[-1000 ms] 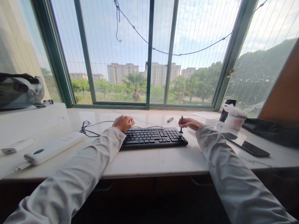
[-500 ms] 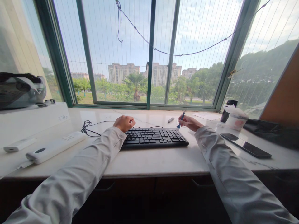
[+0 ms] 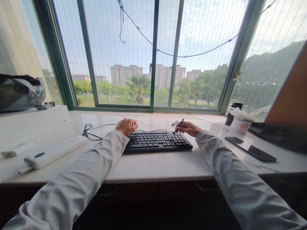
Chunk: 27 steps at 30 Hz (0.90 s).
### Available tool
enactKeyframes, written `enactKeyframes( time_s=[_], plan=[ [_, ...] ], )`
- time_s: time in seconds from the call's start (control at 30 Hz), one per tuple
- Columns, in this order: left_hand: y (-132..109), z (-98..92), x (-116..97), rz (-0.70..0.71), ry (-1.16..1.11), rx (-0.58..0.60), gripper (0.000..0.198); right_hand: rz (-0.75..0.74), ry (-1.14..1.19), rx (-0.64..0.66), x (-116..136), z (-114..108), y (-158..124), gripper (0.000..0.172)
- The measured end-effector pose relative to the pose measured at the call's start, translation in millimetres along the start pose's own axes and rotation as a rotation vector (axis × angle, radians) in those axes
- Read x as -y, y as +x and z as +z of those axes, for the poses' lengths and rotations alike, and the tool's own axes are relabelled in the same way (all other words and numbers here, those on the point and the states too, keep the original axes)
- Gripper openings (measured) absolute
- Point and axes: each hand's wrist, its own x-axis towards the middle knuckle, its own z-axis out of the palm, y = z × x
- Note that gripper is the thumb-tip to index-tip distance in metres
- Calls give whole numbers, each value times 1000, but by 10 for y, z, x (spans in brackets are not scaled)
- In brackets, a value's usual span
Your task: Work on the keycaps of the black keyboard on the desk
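A black keyboard (image 3: 153, 146) lies on the white countertop in front of me. My right hand (image 3: 188, 128) is closed around a small dark blue cleaning brush (image 3: 178, 126), held slantwise. The brush's pale tip rests on or just over the keys left of the number pad. At the keyboard's upper left corner is my left hand (image 3: 126, 126), its fingers curled in. A pale spot shows between thumb and forefinger, and I cannot make out whether it is a held thing or the countertop behind.
A small silver item (image 3: 174, 123) lies behind the brush. To the right are a phone (image 3: 250, 149), a bagged cup (image 3: 242, 121) and a dark tumbler (image 3: 233, 111). On the left are a white power bank (image 3: 57, 151), a coiled cable (image 3: 90, 131) and a white box (image 3: 33, 123).
My right hand has moved the brush left and slightly toward me, from the keyboard's upper right corner to the keys left of the number pad. My left hand stays in place.
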Motion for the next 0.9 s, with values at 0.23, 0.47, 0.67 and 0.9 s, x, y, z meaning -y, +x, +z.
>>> enactKeyframes(
  time_s=[0.23, 0.47, 0.67, 0.9],
  plan=[
    [-3, 3, 6, -4, -3, 4, 31, 12, -34, 67, 40, 35, -23, 44],
    [14, 25, 23, 0, 2, 3, 32, 22, -163, 59, 42, -45, -53, 37],
    [13, 29, 23, 7, 4, 0, 32, 27, -253, 22, 69, -85, -80, 28],
    [7, 15, 17, -3, 11, 11, 31, 31, -293, -6, 54, -118, -74, 21]
  ],
)
